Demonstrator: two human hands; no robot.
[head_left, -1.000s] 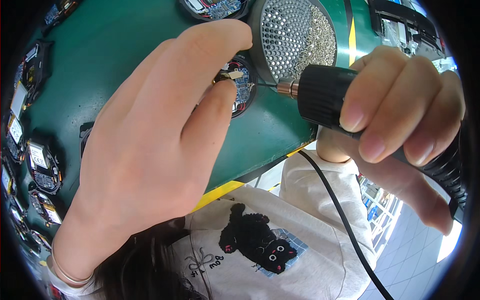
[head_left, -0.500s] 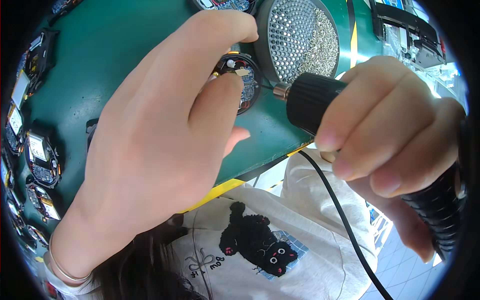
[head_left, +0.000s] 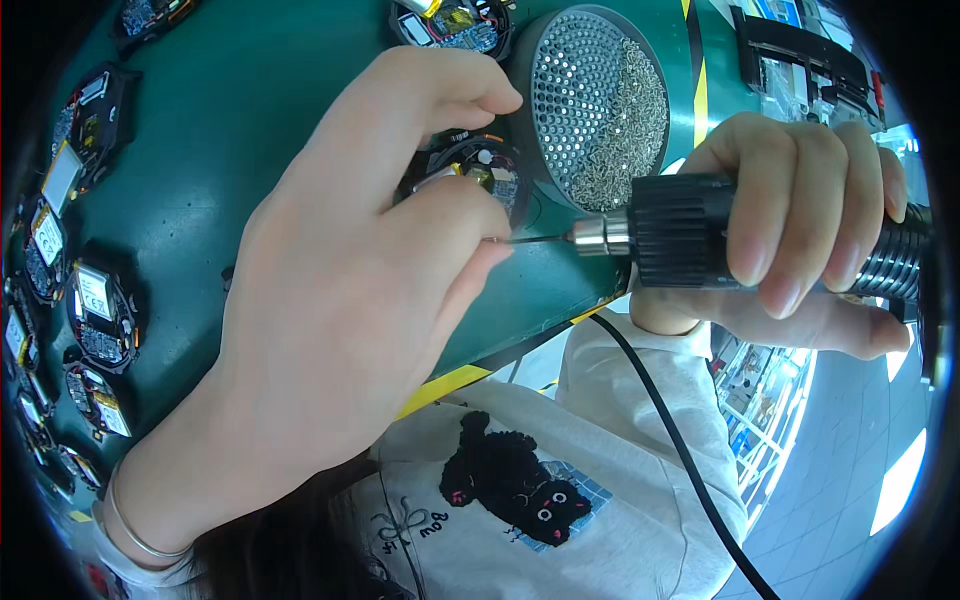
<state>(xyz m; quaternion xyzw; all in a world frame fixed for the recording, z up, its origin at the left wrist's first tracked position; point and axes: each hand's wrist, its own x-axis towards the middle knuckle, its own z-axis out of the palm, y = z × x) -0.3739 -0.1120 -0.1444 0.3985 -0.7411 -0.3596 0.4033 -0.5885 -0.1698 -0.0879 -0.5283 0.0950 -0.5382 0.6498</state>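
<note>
In my right hand [head_left: 800, 220] is a black electric screwdriver [head_left: 685, 232], held level with its thin bit pointing left. My left hand [head_left: 350, 220] bends over a round device [head_left: 505, 175] with an exposed circuit board, hiding much of it. Two left fingertips close together at the end of the bit. Whatever is between them is too small or hidden to make out. Behind the bit stands a round dark tray [head_left: 555, 170] with a perforated metal plate and a heap of tiny screws [head_left: 630, 135] on its right side.
Several opened round devices [head_left: 103, 315] line the left of the green mat [head_left: 230, 100]. Another device [head_left: 455, 30] lies at the far edge. A black cable [head_left: 655, 390] hangs past the near striped edge [head_left: 450, 387]. At far right sits a black fixture [head_left: 805, 45].
The screwdriver has turned level, and its bit has moved down from the device to my left fingertips. Those fingertips have closed at the bit's end.
</note>
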